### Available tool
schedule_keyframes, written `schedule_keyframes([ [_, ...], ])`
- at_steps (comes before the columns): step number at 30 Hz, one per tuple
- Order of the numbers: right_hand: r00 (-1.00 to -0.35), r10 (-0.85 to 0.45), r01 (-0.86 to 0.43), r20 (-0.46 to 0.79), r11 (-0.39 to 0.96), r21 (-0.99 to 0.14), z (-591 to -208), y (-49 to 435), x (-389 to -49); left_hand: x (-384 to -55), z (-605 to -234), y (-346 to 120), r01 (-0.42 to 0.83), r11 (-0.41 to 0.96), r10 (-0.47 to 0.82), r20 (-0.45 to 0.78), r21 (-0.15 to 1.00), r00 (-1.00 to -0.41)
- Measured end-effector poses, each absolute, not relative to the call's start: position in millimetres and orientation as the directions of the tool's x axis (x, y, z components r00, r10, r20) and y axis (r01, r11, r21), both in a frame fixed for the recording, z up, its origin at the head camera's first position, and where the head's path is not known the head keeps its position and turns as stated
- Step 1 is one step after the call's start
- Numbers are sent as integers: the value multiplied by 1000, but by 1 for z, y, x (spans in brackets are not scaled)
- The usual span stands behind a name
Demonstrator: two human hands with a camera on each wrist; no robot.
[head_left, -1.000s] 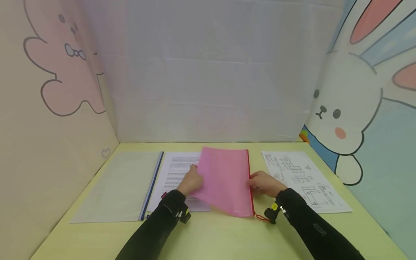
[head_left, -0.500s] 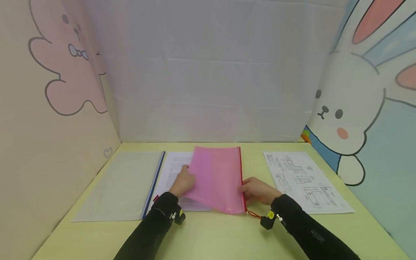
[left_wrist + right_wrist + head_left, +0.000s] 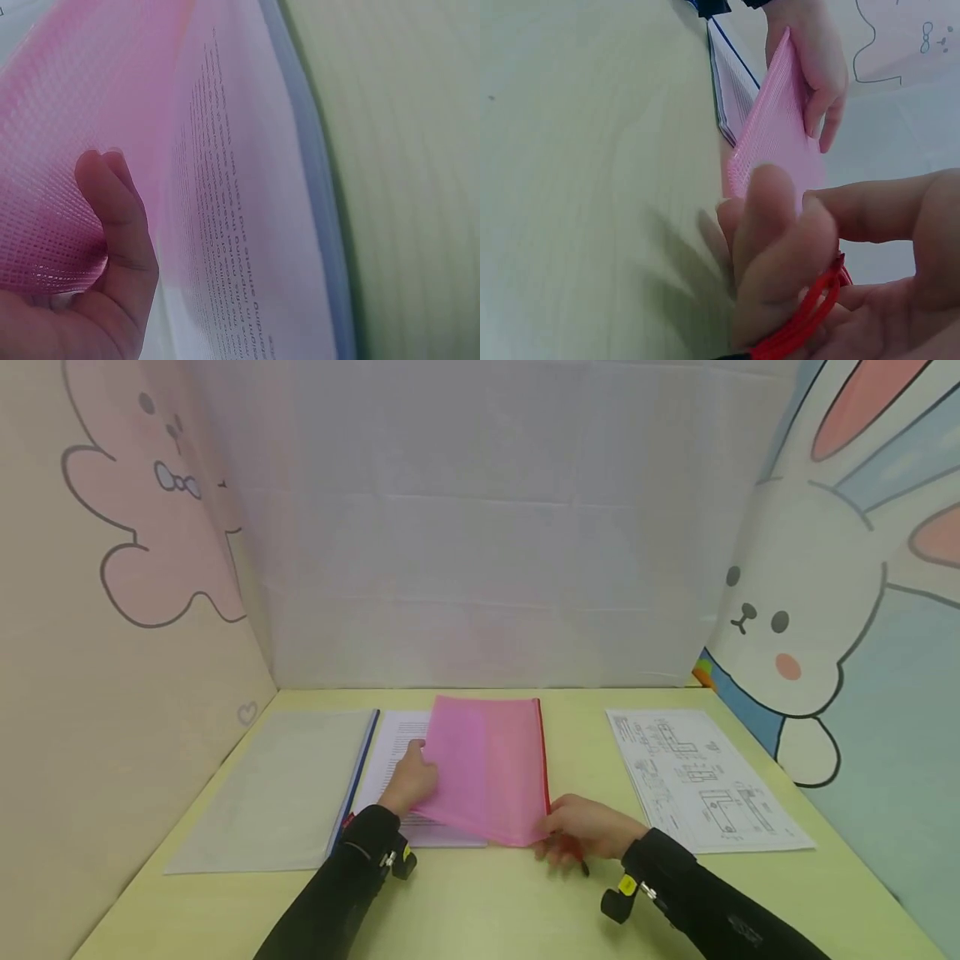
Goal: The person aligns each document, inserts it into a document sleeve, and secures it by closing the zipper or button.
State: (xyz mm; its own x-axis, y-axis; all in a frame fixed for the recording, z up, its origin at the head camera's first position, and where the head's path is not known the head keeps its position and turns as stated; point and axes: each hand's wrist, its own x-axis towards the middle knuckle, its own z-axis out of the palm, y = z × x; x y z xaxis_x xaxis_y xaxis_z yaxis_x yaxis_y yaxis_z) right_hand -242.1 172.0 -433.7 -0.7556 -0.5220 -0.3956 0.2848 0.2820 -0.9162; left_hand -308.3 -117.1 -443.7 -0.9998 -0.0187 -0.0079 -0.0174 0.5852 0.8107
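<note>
Pinching one pink pouch (image 3: 483,768) by its left edge, the left hand (image 3: 409,779) holds it partly over one text pile (image 3: 388,764), the right hand (image 3: 588,827) curled round its lower right corner. It looks light and floppy, so I'd grip along the firmer red zip (image 3: 543,752). Either side lie one pale pouch (image 3: 270,793) and one drawing pile (image 3: 708,783).

Having a pouch (image 3: 483,768) lying partly over text pages (image 3: 386,756) on the table (image 3: 480,910), a folder (image 3: 266,789) just left, drawing sheets (image 3: 708,781) right, a backdrop (image 3: 480,543) behind.
</note>
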Motion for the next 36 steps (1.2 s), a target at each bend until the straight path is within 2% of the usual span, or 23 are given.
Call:
schedule_keyframes([
  [5, -776, -512, 158, -369, 408, -899, -431, 169, -232, -309, -444, -123, -9, 595, -2, -9, 804, -1000],
  [10, -811, -466, 35, -355, 567, -823, -428, 167, -222, -311, -447, -130, -7, 603, 29, -31, 798, -999],
  [14, -805, -469, -43, -363, 657, -753, -426, 168, -215, -311, -449, -134, 24, 682, 76, -38, 731, -996],
  [18, -787, -518, -158, -336, 695, -702, -426, 170, -210, -309, -447, -136, 69, 762, 124, -40, 643, -992],
  [26, -761, -596, -348, -257, 708, -614, -424, 163, -201, -308, -444, -136, 82, 809, 111, -14, 582, -994],
  [31, -712, -663, -472, -232, 696, -541, -421, 154, -195, -302, -442, -127, 151, 892, 153, 29, 426, -988],
  [36, -705, -673, -535, -223, 711, -456, -421, 142, -188, -283, -439, -108, 322, 918, 323, 33, 232, -946],
])
